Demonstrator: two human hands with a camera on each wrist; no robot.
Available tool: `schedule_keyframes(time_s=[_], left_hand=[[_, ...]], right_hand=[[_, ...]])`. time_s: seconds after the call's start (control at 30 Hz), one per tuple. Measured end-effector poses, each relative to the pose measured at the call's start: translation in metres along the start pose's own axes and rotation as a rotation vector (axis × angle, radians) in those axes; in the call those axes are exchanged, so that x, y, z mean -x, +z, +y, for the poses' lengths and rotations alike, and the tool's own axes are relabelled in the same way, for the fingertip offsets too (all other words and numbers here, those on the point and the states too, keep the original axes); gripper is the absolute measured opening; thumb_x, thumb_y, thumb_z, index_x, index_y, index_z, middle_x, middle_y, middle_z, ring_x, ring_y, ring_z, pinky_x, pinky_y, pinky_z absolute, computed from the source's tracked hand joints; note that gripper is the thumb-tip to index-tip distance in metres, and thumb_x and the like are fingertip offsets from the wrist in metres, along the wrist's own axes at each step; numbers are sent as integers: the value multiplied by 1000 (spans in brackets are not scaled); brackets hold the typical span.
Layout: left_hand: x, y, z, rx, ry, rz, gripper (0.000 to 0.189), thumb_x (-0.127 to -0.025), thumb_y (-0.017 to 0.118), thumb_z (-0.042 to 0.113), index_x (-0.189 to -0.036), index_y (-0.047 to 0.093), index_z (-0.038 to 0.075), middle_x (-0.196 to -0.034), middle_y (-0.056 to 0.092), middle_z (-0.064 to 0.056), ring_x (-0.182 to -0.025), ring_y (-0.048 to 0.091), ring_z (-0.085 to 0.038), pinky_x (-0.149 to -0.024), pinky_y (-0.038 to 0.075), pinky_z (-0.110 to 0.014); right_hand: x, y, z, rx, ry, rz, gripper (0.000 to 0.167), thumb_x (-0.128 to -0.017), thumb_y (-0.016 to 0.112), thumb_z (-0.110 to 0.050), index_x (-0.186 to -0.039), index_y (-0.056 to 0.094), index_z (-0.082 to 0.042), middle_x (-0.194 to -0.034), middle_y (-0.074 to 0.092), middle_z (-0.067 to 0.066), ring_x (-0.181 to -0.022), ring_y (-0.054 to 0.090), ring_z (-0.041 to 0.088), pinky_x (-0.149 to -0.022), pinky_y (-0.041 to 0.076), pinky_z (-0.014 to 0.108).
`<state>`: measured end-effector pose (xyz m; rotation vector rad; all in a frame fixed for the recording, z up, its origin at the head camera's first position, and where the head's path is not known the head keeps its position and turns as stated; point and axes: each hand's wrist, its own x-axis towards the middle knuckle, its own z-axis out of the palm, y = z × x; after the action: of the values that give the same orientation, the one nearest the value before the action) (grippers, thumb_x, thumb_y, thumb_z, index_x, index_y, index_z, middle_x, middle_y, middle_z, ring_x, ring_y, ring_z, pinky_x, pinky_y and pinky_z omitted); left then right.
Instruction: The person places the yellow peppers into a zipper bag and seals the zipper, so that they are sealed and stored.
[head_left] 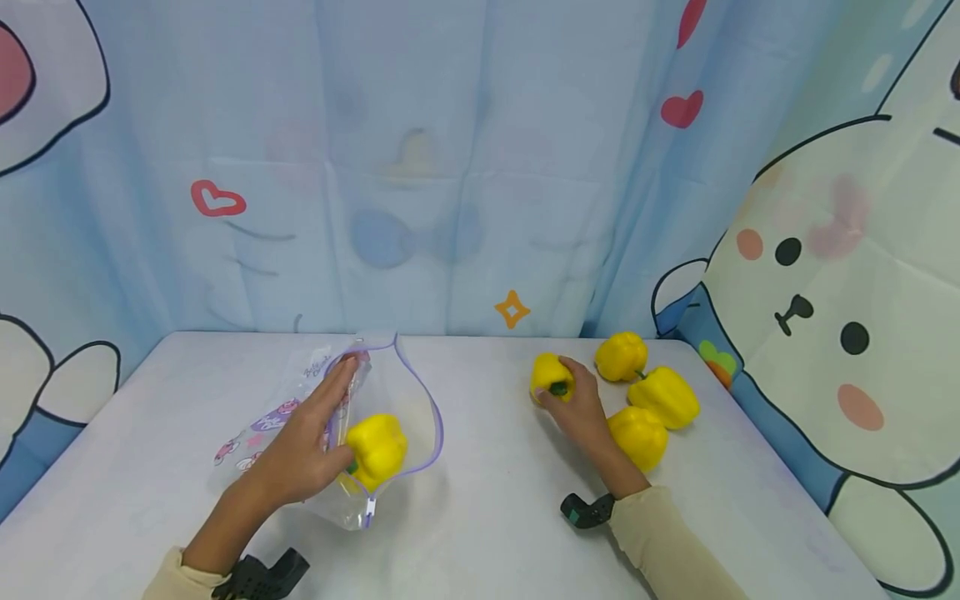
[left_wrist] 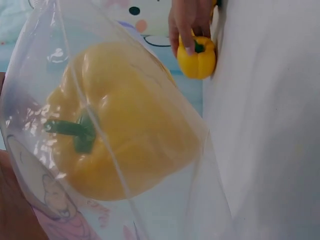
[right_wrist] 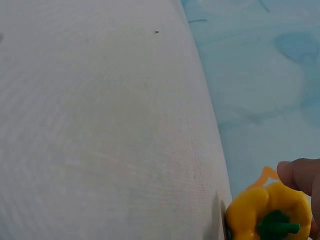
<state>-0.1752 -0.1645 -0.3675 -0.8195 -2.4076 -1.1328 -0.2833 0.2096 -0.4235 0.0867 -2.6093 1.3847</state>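
My left hand [head_left: 306, 448] holds a clear zip bag [head_left: 431, 454] with a purple rim by its side, and the mouth gapes toward the right. Inside it lies a yellow bell pepper [head_left: 378, 448], close to the thumb. The left wrist view shows that bagged pepper [left_wrist: 125, 125] large through the plastic, its green stem visible. At the right, my right hand [head_left: 583, 408] grips another yellow bell pepper [head_left: 547, 372] between thumb and fingers. The right wrist view catches that gripped pepper [right_wrist: 250, 212] and the thumb at its lower right corner.
Beside the right hand sit three more yellow bell peppers, the back one [head_left: 621, 357], the right one [head_left: 667, 397] and the front one [head_left: 639, 437]. They stand on a white table [head_left: 487, 517]. A blue patterned curtain [head_left: 450, 167] hangs behind and along the right side.
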Motion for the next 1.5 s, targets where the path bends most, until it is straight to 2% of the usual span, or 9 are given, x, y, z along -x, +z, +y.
schedule_keyframes(time_s=[0.13,0.4,0.6,0.9,1.0,1.23,1.5], left_hand=[[0,1,0,4,-10,-5,84,-73,56,4,-150,24,-8,-158,20,-18,-142,22,-38,-109,21,-46],[1,1,1,0,-6,0,84,-72,56,4,-150,25,-8,-158,22,-16,-142,23,-37,-111,19,-40],[2,1,0,5,37,25,83,-73,57,3,-149,25,-8,-157,23,-18,-142,23,-38,-111,14,-24],[0,0,0,8,84,39,83,-73,56,0,-149,25,-8,-157,23,-18,-142,24,-38,-110,16,-23],[0,0,0,14,81,35,83,-73,56,0,-149,25,-7,-157,23,-18,-141,25,-38,-109,18,-24],[0,1,0,9,62,29,84,-73,58,1,-150,26,-6,-158,23,-15,-142,24,-35,-109,22,-35],[0,1,1,25,38,11,83,-74,55,4,-151,25,-4,-158,21,-15,-143,23,-35,-112,17,-30]], right_hand=[[0,0,-1,-20,45,-22,73,-90,66,-19,-149,25,-3,-145,32,21,-127,36,35,-111,26,53],[-3,1,-3,22,39,-42,68,-92,66,-18,-148,31,-4,-148,34,18,-129,37,34,-112,27,52],[-3,2,-2,47,41,-44,65,-92,65,-19,-147,33,-7,-149,35,16,-130,37,32,-111,27,51],[-1,2,-6,37,60,-70,63,-92,66,-22,-146,36,-11,-148,38,14,-128,40,32,-110,31,51],[0,3,-9,13,50,-88,62,-91,66,-21,-145,38,-11,-148,39,14,-127,40,33,-109,32,51],[4,6,-16,-6,-11,-97,61,-90,68,-17,-144,40,-10,-146,41,15,-125,43,33,-107,36,49],[6,6,-22,-66,-117,-150,59,-89,70,-17,-142,44,-11,-142,45,14,-117,50,32,-95,47,45]])
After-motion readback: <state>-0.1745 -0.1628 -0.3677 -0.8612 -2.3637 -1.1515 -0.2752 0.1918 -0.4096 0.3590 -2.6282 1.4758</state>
